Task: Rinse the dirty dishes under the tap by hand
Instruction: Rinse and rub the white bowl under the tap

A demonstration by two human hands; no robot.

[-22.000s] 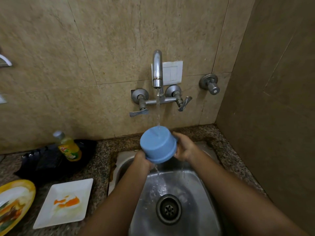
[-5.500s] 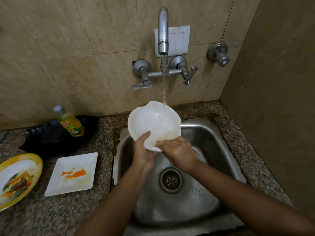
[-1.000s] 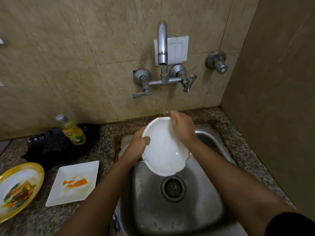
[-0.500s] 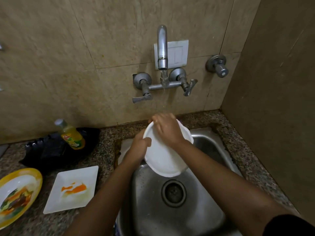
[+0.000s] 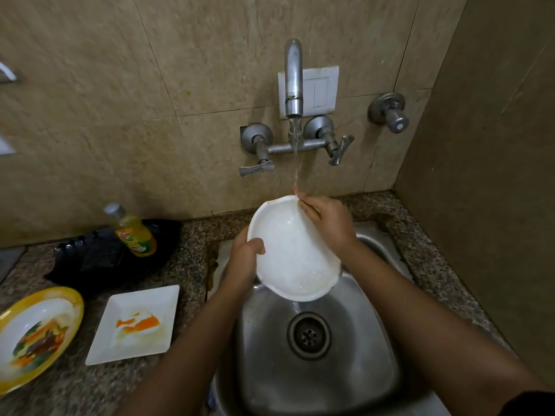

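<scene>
White, glossy and running with water, the plate [image 5: 295, 253] is held tilted above the steel sink [image 5: 375, 370] at the centre of the frame, its upper rim just under the stream [image 5: 295, 163] from the wall tap [image 5: 293, 79]. It looks like rigid ceramic or melamine, I cannot tell which. I judge it fairly light, stiff, liable to chip against the steel if dropped, and slick while wet. The rim is therefore the place to hold it, thumb on the face and fingers behind. That is how the left hand [image 5: 244, 259] has it, thumb curled over the left rim and gripping. The right hand [image 5: 329, 223] lies against the upper right rim where the water lands, its fingers [image 5: 309, 205] fairly straight on the surface, seemingly rubbing or steadying rather than clasping, the thumb hidden. The plate's face shows only a sheet of water, which spills off the lower edge toward the drain [image 5: 309, 335]. At lower left, on the speckled stone worktop [image 5: 186, 244], a square dish [image 5: 162, 298] carries an orange and white smear, and a yellow-rimmed dish [image 5: 9, 319] at the frame's edge holds darker mixed leftovers; both look unrinsed. Behind them a bottle of yellow dish liquid [image 5: 133, 232] stands against a black object [image 5: 99, 259] whose nature is unclear.
</scene>
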